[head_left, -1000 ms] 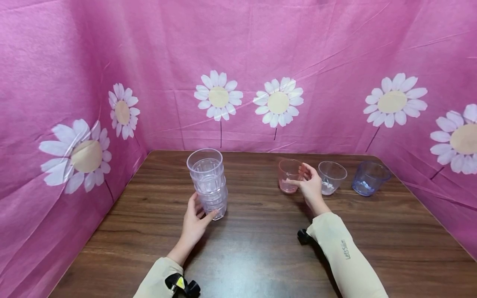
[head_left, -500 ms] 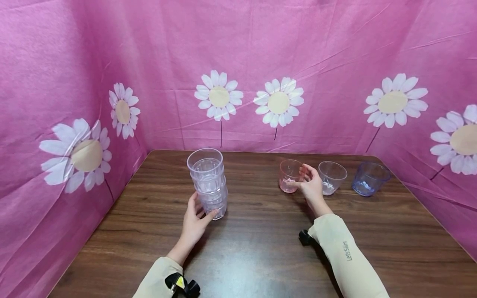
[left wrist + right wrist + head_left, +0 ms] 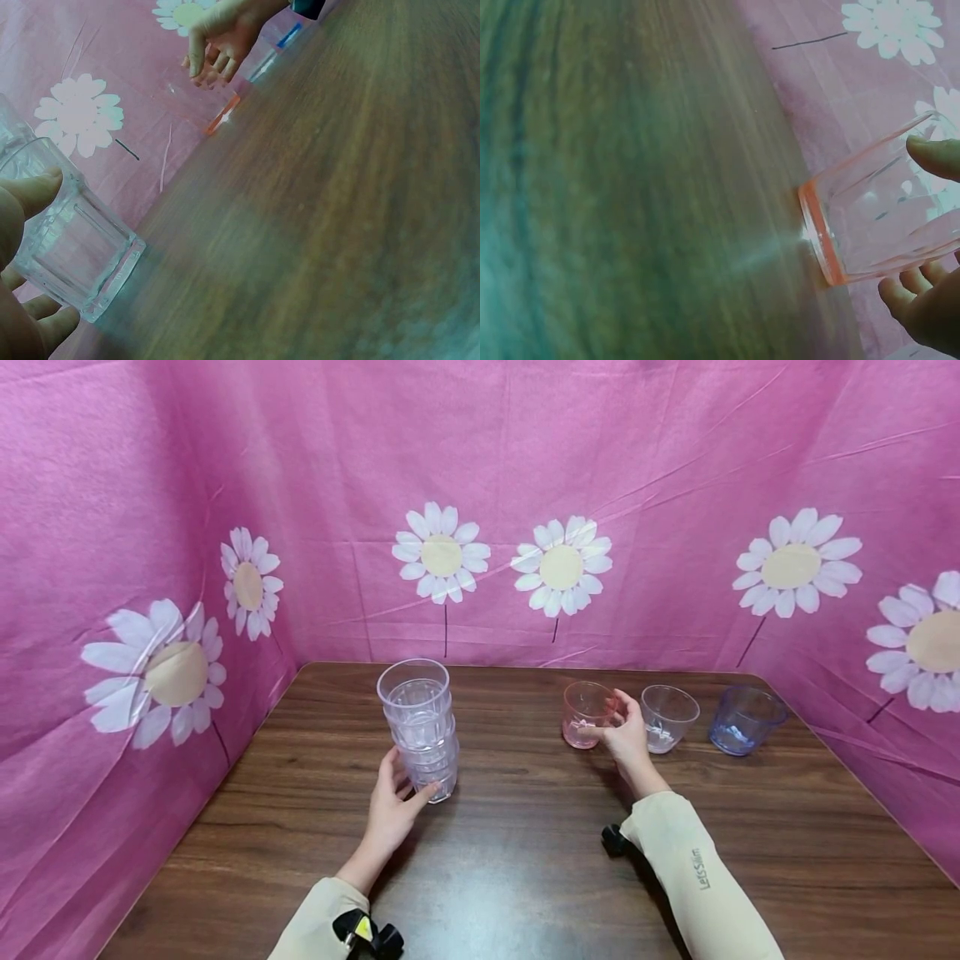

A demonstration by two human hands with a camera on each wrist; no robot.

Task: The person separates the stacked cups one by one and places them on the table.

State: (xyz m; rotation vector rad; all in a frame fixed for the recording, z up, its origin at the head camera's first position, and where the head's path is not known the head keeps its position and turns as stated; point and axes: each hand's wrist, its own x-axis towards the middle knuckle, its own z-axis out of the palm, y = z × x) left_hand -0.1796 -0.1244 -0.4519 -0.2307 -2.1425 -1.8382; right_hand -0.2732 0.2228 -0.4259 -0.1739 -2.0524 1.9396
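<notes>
The pink tumbler (image 3: 585, 714) stands upright on the wooden tabletop (image 3: 525, 860), at about one o'clock from the table's middle, and the right hand (image 3: 626, 735) wraps it, thumb on the rim, fingers round the side. Over at ten o'clock, the left hand (image 3: 392, 806) grips the foot of the stack of clear tumblers (image 3: 422, 727). Just right of the pink one stands a clear tumbler (image 3: 667, 717), then a blue tumbler (image 3: 746, 718) at three o'clock of it. A pink daisy cloth (image 3: 525, 485) walls everything in.
</notes>
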